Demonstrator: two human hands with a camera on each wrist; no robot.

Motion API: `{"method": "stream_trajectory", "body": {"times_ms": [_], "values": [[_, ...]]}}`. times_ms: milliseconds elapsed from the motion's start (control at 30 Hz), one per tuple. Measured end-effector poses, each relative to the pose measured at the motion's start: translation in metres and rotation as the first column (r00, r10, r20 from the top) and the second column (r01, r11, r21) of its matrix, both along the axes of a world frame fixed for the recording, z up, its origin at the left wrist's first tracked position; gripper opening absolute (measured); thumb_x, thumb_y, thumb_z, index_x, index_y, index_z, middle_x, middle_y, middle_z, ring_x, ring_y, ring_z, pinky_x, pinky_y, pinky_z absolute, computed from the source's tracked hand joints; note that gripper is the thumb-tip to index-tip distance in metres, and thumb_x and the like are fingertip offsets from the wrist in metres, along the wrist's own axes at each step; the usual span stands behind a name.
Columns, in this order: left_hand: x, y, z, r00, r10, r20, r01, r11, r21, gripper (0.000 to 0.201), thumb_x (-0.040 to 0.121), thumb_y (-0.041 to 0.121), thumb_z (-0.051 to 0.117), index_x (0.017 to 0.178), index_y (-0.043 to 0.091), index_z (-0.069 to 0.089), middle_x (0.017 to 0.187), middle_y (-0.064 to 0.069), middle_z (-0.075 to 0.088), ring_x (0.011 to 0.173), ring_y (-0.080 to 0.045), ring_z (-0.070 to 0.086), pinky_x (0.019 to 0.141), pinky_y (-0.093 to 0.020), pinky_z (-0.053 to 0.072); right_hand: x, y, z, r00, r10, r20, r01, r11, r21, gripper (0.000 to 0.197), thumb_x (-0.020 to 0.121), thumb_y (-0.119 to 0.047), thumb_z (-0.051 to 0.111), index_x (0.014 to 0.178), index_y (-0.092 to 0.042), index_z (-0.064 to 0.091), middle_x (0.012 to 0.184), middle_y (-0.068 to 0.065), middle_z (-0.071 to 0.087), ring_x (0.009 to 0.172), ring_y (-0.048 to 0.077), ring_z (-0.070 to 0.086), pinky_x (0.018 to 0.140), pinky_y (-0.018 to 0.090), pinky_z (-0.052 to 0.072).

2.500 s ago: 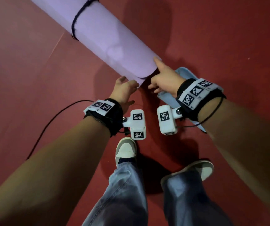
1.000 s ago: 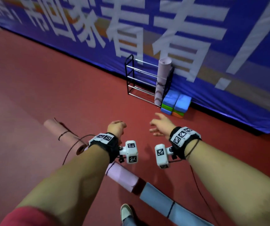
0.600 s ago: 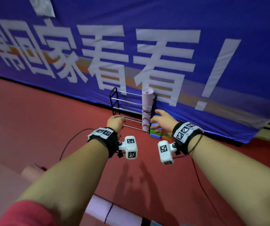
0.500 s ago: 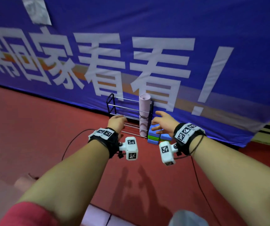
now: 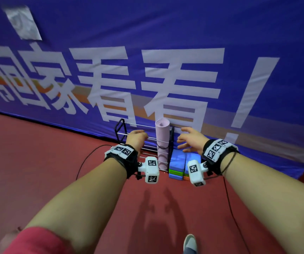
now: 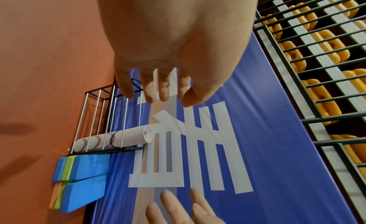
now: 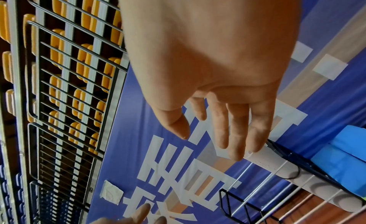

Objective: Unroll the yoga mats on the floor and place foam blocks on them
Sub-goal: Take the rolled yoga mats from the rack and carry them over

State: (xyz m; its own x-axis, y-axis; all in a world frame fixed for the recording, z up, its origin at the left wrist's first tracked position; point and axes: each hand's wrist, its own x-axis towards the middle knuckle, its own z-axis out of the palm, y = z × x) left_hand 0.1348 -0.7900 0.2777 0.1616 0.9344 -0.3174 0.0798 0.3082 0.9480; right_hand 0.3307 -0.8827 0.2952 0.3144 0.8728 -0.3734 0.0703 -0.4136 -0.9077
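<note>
Red sports floor (image 5: 37,162) runs up to a big blue banner (image 5: 166,33) w/ large white characters, an orange-tan stripe across it & a grey taped patch (image 5: 23,22) top left. Wrist views show dark metal railings (image 6: 316,86) w/ rows of yellow seats (image 7: 83,58) above the banner. At the banner's foot stands a black wire rack (image 5: 127,136); a rolled pale-purple yoga mat (image 5: 162,143) stands upright in its right end, a black cord around its middle. Just right of the rack, foam blocks (image 5: 177,164) sit on the floor in two stacks side by side: blue on top, green & blue under on the left one, orange at the bottom of the right one. Left hand (image 5: 137,139) & right hand (image 5: 190,141) are held out in the air either side of the mat, fingers relaxed & loosely spread, gripping nothing, touching nothing. Black cables (image 5: 87,160) trail on the floor; a shoe toe (image 5: 189,243) shows at bottom edge
</note>
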Motion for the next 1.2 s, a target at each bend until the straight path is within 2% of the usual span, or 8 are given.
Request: {"method": "stream_trajectory", "body": {"times_ms": [167, 333, 600, 733, 867, 933, 1067, 1200], "values": [[0.075, 0.092, -0.015, 0.998, 0.013, -0.065, -0.015, 1.0, -0.027, 0.032, 0.088, 0.005, 0.057, 0.118, 0.013, 0.063, 0.093, -0.008, 0.062, 0.085, -0.026, 0.057, 0.056, -0.025, 0.036, 0.069, 0.095, -0.019, 1.0, 0.025, -0.015, -0.026, 0.998, -0.051, 0.046, 0.096, -0.006, 0.047, 0.139, -0.019, 0.039, 0.081, 0.005, 0.055, 0.063, 0.02, 0.055, 0.056, 0.025, 0.038], [0.124, 0.159, -0.012, 0.997, 0.013, -0.074, -0.017, 0.999, -0.048, 0.015, 0.085, 0.002, 0.057, 0.091, 0.013, 0.066, 0.083, -0.008, 0.056, 0.081, -0.024, 0.05, 0.061, -0.03, 0.035, 0.129, 0.169, -0.022, 1.0, -0.018, 0.007, 0.019, 0.995, -0.098, 0.051, 0.095, -0.009, 0.048, 0.143, -0.02, 0.037, 0.079, 0.003, 0.053, 0.065, 0.021, 0.053, 0.056, 0.026, 0.04], [0.165, 0.274, -0.032, 0.987, -0.032, -0.156, 0.014, 0.994, -0.111, 0.023, 0.089, 0.009, 0.058, 0.109, 0.015, 0.066, 0.09, -0.008, 0.06, 0.085, -0.027, 0.055, 0.066, -0.033, 0.042, 0.178, 0.274, -0.051, 0.999, -0.037, 0.032, 0.042, 0.986, -0.16, 0.057, 0.092, -0.011, 0.053, 0.146, -0.02, 0.035, 0.098, 0.01, 0.061, 0.074, 0.023, 0.062, 0.058, 0.028, 0.048], [0.184, 0.34, -0.074, 0.97, -0.111, -0.214, 0.086, 0.989, -0.123, 0.01, 0.084, 0.007, 0.06, 0.08, 0.015, 0.065, 0.085, -0.009, 0.058, 0.082, -0.024, 0.053, 0.07, -0.033, 0.041, 0.187, 0.339, -0.09, 0.997, -0.025, 0.077, 0.04, 0.979, -0.201, 0.051, 0.092, -0.009, 0.051, 0.141, -0.02, 0.039, 0.089, 0.007, 0.06, 0.072, 0.022, 0.059, 0.058, 0.027, 0.045], [0.202, 0.429, -0.132, 0.936, -0.224, -0.271, 0.172, 0.964, -0.203, 0.028, 0.078, 0.006, 0.059, 0.05, 0.006, 0.056, 0.046, 0.003, 0.046, 0.067, -0.017, 0.044, 0.064, -0.03, 0.036, 0.192, 0.418, -0.145, 0.991, -0.051, 0.121, 0.081, 0.961, -0.263, 0.049, 0.091, -0.003, 0.053, 0.137, -0.02, 0.044, 0.09, 0.01, 0.057, 0.069, 0.023, 0.052, 0.054, 0.026, 0.039], [0.212, 0.474, -0.156, 0.91, -0.293, -0.292, 0.221, 0.941, -0.258, 0.026, 0.085, -0.002, 0.052, 0.059, -0.006, 0.054, 0.04, -0.009, 0.04, 0.058, -0.016, 0.038, 0.054, -0.026, 0.03, 0.193, 0.46, -0.177, 0.982, -0.041, 0.186, 0.095, 0.952, -0.29, 0.046, 0.088, -0.003, 0.056, 0.132, -0.017, 0.05, 0.083, 0.004, 0.058, 0.074, 0.025, 0.055, 0.054, 0.024, 0.038], [0.224, 0.538, -0.21, 0.858, -0.407, -0.313, 0.302, 0.893, -0.333, 0.021, 0.088, 0.006, 0.058, 0.071, 0.012, 0.069, 0.072, -0.017, 0.061, 0.077, -0.019, 0.053, 0.068, -0.032, 0.04, 0.187, 0.514, -0.24, 0.935, 0.115, 0.335, 0.024, 0.924, -0.383, 0.04, 0.083, -0.011, 0.059, 0.122, -0.017, 0.06, 0.088, -0.001, 0.059, 0.084, 0.024, 0.055, 0.057, 0.025, 0.036], [0.236, 0.573, -0.261, 0.845, -0.453, -0.285, 0.321, 0.855, -0.408, 0.013, 0.089, 0.005, 0.058, 0.097, 0.011, 0.067, 0.081, -0.011, 0.062, 0.074, -0.02, 0.055, 0.068, -0.032, 0.042, 0.174, 0.548, -0.302, 0.863, 0.28, 0.421, -0.083, 0.9, -0.427, 0.042, 0.085, -0.016, 0.061, 0.127, -0.014, 0.059, 0.129, 0.01, 0.057, 0.116, 0.031, 0.055, 0.093, 0.03, 0.045]]}}
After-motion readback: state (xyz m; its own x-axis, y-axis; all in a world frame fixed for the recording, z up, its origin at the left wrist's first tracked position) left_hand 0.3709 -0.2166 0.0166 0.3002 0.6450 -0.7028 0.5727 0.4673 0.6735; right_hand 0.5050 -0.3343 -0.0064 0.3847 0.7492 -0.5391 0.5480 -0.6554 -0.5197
